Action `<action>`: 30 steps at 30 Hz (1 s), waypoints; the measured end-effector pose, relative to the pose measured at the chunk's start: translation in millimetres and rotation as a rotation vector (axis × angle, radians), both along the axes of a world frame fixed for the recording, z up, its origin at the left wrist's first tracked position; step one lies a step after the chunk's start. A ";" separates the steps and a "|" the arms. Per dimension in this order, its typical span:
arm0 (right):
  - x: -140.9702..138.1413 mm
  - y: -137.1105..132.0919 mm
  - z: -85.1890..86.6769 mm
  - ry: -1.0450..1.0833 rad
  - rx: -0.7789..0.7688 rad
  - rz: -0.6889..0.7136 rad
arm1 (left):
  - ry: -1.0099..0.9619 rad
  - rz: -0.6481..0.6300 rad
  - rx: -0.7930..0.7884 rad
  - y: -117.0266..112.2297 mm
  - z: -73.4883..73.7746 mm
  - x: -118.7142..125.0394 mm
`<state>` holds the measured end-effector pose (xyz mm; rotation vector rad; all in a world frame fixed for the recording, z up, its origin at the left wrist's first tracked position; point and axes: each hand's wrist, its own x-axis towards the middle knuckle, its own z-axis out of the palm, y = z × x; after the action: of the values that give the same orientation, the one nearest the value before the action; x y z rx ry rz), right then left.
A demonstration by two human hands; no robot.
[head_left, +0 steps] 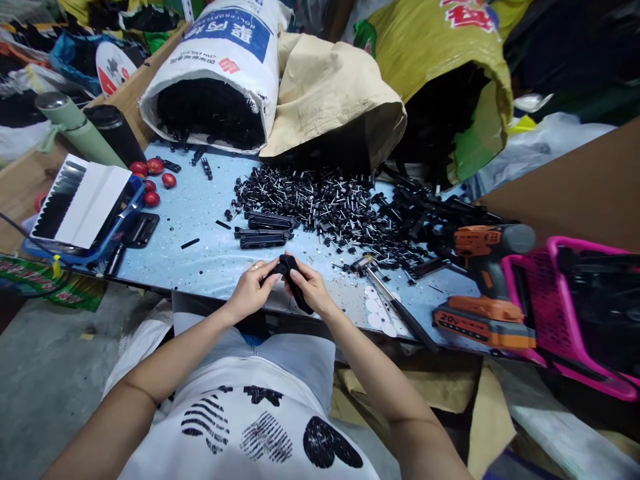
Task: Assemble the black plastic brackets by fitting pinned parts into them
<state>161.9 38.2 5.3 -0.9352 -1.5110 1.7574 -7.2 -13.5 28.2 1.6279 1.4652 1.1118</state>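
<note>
My left hand (253,288) and my right hand (311,288) meet over the near edge of the pale blue table (200,227). Both are closed on one black plastic part (295,283), which sticks out downward from the right hand. The left fingers pinch its upper end. Just beyond the hands lie two assembled black plastic pieces (264,230). Behind them spreads a heap of small black pins with white tips (330,207).
Three open sacks (225,73) of black parts lie at the table's back. An orange cordless drill (487,287) and a hammer (385,287) rest at right, beside a pink basket (575,307). At left are a blue tray (80,207), red fruits (153,180) and two flasks (95,130).
</note>
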 end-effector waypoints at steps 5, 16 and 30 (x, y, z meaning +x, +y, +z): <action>20.6 12.1 10.7 -0.158 0.314 0.094 | 0.186 -0.049 0.060 -5.6 8.9 -4.8; 0.9 -15.6 16.2 -0.184 0.463 -0.149 | 0.040 0.187 0.368 -1.6 10.9 27.4; 31.6 44.9 10.1 -0.550 0.615 -0.016 | 0.272 0.207 0.080 8.4 -15.4 12.6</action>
<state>193.5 83.1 15.3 -1.1286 -2.1994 0.9342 5.4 -5.1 12.9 1.7675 1.8193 1.1048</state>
